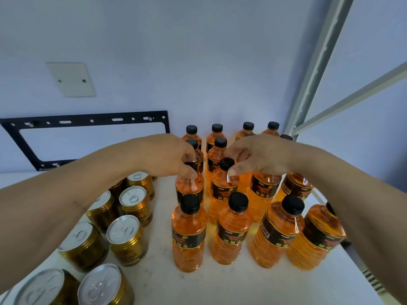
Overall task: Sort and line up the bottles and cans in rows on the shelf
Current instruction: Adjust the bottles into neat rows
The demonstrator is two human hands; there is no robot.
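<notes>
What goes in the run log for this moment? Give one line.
left hand: fingers on bottle neck | right hand: fingers on neighbouring bottle | cans: grouped left

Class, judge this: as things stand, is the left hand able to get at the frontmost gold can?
Probably yes. The left hand is pinching a bottle neck, but nothing stands over the frontmost gold can below its forearm.

black bracket (pixel 88 122) and, apparently, a blank cover plate (pixel 71 79) on wall.
</notes>
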